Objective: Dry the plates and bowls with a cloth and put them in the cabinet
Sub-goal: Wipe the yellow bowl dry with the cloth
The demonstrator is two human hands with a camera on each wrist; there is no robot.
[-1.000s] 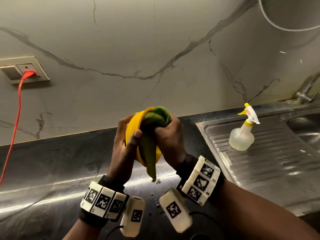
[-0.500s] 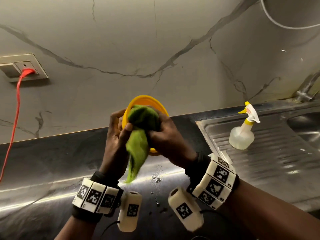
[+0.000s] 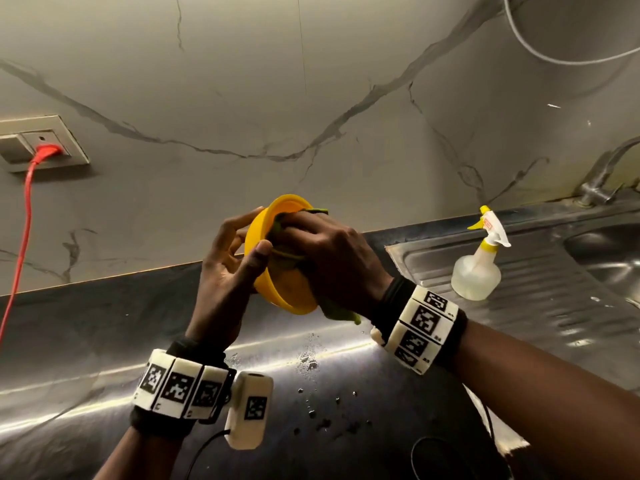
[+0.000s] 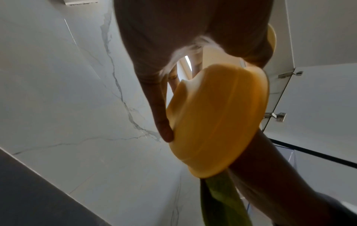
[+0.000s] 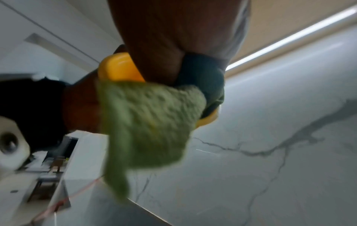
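Head view shows my left hand (image 3: 228, 271) gripping a yellow bowl (image 3: 277, 289) by its rim, thumb on the near edge and fingers behind, holding it tilted in the air above the dark tabletop (image 3: 86, 341). My right hand (image 3: 332, 258) is curled around a green cloth (image 3: 341, 313), pressing it into the bowl, with one end hanging below. Water drops (image 3: 311, 362) lie on the tabletop beneath. A spray bottle (image 3: 478, 271) stands on the sink drainboard (image 3: 554, 306) to the right.

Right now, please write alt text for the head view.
Two hands dry a yellow plastic bowl above a dark countertop: left hand holds it, right hand presses a green cloth inside.
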